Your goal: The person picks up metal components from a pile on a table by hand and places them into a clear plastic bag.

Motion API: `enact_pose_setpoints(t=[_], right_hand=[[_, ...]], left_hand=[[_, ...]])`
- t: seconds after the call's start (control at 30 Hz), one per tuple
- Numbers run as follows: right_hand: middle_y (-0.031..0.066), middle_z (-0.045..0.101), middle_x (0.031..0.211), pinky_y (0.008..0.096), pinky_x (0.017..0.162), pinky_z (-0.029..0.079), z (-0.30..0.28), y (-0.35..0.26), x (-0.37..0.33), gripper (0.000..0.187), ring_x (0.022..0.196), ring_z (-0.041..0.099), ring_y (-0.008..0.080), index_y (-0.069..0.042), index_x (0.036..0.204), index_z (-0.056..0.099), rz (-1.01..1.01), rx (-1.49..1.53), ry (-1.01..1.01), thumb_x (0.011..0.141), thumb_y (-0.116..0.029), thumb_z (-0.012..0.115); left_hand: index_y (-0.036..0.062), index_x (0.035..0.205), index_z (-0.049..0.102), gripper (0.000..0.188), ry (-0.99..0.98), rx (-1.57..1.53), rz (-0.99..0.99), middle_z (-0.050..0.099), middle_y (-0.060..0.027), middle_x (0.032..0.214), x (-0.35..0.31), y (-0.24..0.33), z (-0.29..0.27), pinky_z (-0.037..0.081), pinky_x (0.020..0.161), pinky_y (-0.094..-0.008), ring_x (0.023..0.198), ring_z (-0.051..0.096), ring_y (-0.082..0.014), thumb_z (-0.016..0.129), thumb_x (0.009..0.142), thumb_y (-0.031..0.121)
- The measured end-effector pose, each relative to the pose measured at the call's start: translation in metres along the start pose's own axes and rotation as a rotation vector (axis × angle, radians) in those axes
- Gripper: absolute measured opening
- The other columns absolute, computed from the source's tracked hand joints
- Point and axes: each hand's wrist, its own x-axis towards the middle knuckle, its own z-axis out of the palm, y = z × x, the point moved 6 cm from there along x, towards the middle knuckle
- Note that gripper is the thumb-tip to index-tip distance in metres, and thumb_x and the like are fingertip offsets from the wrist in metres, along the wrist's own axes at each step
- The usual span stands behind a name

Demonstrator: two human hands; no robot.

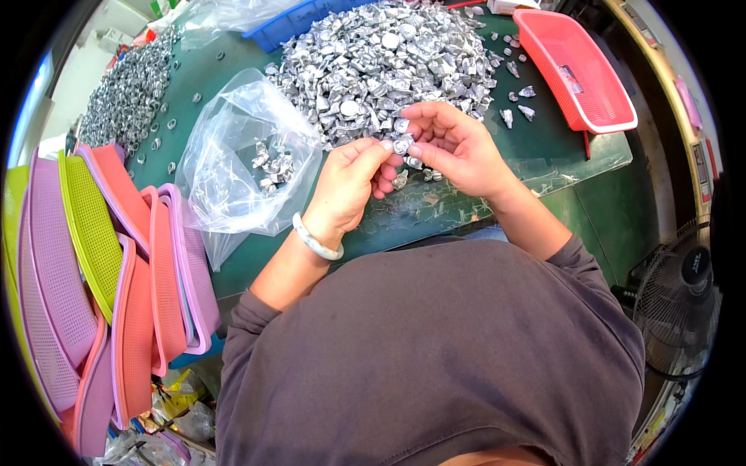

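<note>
Between my hands, at the near edge of a big heap of small silvery metal parts [373, 62], is a small silvery metal piece [402, 144]. My left hand [356, 175], with a pale bangle [317, 239] on its wrist, pinches the piece from the left with thumb and fingers. From the right, the thumb and curled forefinger of my right hand [454, 147] close on the same piece. Left of my left hand lies a clear plastic bag [241, 190], its mouth spread, with several metal pieces [273, 165] in it.
Stacked pink, purple and green plastic baskets [148, 279] stand at the left. A pink basket [571, 66] sits at the far right among scattered pieces. Ring-shaped metal parts [132, 93] are heaped far left. A blue crate [291, 25] lies behind the heap; a fan [676, 299] stands right.
</note>
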Motion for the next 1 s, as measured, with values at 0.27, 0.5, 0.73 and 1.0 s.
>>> enact_pose_setpoints(t=[0.27, 0.5, 0.73, 1.0], right_hand=[[0.0034, 0.053, 0.091, 0.0202, 0.068, 0.044, -0.004, 0.004, 0.0, 0.03, 0.08, 0.052, 0.0069, 0.0, 0.112, 0.048, 0.119, 0.109, -0.016, 0.082, 0.0, 0.054], [0.0037, 0.052, 0.092, 0.0207, 0.065, 0.045, -0.007, 0.006, -0.001, 0.029, 0.079, 0.052, 0.0067, 0.0, 0.112, 0.047, 0.142, 0.117, -0.018, 0.083, -0.001, 0.053], [0.0019, 0.053, 0.086, 0.0192, 0.062, 0.044, -0.009, 0.004, -0.001, 0.028, 0.073, 0.051, 0.0049, 0.001, 0.111, 0.047, 0.166, 0.1, 0.009, 0.083, -0.003, 0.054], [0.0012, 0.054, 0.084, 0.0185, 0.062, 0.043, -0.012, 0.006, -0.002, 0.028, 0.072, 0.051, 0.0042, 0.001, 0.111, 0.047, 0.156, 0.089, 0.017, 0.083, -0.003, 0.054]], left_hand=[[0.0064, 0.071, 0.058, 0.025, 0.022, -0.088, -0.073, 0.052, 0.0006, 0.059, 0.002, 0.0, 0.003, 0.036, 0.046, -0.0202, 0.049, 0.045, -0.0087, 0.054, 0.085, 0.026], [0.0059, 0.069, 0.058, 0.026, 0.027, -0.098, -0.082, 0.052, 0.0004, 0.058, 0.004, 0.0, 0.007, 0.036, 0.045, -0.0202, 0.048, 0.045, -0.0088, 0.053, 0.085, 0.026], [0.004, 0.07, 0.057, 0.027, 0.034, -0.112, -0.139, 0.052, -0.0013, 0.059, 0.007, -0.005, 0.007, 0.036, 0.046, -0.0211, 0.049, 0.045, -0.0101, 0.051, 0.086, 0.025], [0.0035, 0.07, 0.057, 0.027, 0.037, -0.112, -0.162, 0.052, -0.0018, 0.059, 0.008, -0.007, 0.008, 0.036, 0.046, -0.0218, 0.049, 0.045, -0.0105, 0.05, 0.086, 0.025]])
